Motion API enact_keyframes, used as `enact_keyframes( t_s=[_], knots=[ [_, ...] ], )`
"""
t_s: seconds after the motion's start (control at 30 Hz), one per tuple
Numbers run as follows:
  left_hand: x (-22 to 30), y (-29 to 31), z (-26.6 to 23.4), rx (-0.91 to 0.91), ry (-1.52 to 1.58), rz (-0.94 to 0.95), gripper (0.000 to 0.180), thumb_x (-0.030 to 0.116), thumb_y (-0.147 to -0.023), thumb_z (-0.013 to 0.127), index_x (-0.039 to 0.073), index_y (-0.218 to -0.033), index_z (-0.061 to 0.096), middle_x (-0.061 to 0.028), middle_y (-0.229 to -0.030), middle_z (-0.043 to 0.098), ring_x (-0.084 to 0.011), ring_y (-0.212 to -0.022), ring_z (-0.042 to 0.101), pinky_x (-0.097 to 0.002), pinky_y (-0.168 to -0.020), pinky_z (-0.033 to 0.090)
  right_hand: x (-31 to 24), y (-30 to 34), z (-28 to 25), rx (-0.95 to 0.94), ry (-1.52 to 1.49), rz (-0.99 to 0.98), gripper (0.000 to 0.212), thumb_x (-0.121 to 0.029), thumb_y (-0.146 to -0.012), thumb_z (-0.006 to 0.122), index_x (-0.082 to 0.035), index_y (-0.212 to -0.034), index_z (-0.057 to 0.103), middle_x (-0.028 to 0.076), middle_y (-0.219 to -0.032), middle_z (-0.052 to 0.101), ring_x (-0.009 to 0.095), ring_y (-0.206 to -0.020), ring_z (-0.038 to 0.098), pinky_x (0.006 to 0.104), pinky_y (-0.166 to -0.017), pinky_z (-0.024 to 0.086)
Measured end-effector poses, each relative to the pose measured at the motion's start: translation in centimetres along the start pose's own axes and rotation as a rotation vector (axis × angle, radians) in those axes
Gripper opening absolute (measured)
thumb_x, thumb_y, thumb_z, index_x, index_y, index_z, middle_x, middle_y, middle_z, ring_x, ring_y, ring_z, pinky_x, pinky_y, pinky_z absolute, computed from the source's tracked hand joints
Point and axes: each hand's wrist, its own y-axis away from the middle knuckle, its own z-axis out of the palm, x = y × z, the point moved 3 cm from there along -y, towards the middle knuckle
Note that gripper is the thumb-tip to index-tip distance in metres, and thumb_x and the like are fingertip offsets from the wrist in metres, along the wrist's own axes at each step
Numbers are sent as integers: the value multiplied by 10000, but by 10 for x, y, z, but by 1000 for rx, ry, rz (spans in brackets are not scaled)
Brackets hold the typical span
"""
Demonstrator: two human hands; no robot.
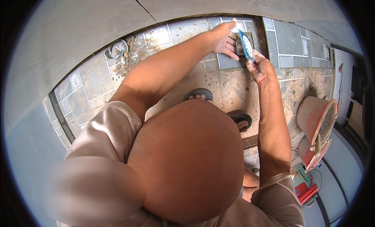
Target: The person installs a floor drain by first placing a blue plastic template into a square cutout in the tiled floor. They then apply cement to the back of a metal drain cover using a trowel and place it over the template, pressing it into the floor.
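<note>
Item, held: one flat blue-and-white piece point(247, 45), thin, blue along the rim, with a round white slotted pattern on its face. Location: in my right grip point(259, 67), pinched at its lower end between thumb and fingers, tilted up on edge above the floor point(211, 80). The piece rises from the fingertips, away from my body.

Item, alongside: my left grip point(225, 41), unclosed, thumb raised, fingers spread, palm toward the piece. It lies just left of the blue-and-white piece; whether a fingertip touches it, I cannot tell.

Ground: floor of grey tiles with pale joints, dusty and brown-stained nearer my feet. Two black sandals, one left point(199, 95), one right point(240, 121).

Left, by the wall point(93, 27): one round container point(116, 49), grey matter inside, crumbs of debris beside it.

Right: two worn reddish buckets, the upper point(315, 116) and the lower point(312, 154), tipped sideways, touching or nearly so.

Lower right: one red-and-green machine point(306, 184), dark round controls on the green panel.

Markings: a small blue-and-white label point(297, 192) on the machine's red part, too small to read. On the held piece, whether any white marking is lettering cannot be told.
</note>
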Motion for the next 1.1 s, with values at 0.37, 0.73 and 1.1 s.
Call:
enact_keyframes(
  t_s=[0.37, 0.73, 1.1],
  knots=[
    [-16, -7, -10, -246, 21, -86, 566, 280, -1137, 495, -60, -1569, 360, -396, -1650, 299, -504, -1420, 528, -588, -1170, 509, -5, -2, -3, -162, -81, 120, 289, -53, -1131, 439, 79, -1320, 613, 176, -1062, 695, 218, -757, 602, 330, -633, 521],
    [-13, 0, -12, -231, -5, -45, 605, 233, -1119, 535, -77, -1588, 313, -414, -1655, 267, -503, -1433, 521, -588, -1173, 511, -7, -8, -5, -177, -121, 131, 317, -69, -1145, 397, 106, -1326, 589, 176, -1016, 651, 191, -707, 528, 309, -593, 486],
    [-18, -5, -10, -293, 19, -36, 563, 156, -1091, 552, -104, -1546, 348, -418, -1643, 283, -506, -1418, 530, -593, -1172, 516, 3, -13, -8, -142, -235, 215, 293, -20, -1116, 322, 121, -1246, 543, 149, -918, 541, 184, -676, 477, 314, -567, 463]
  ],
)
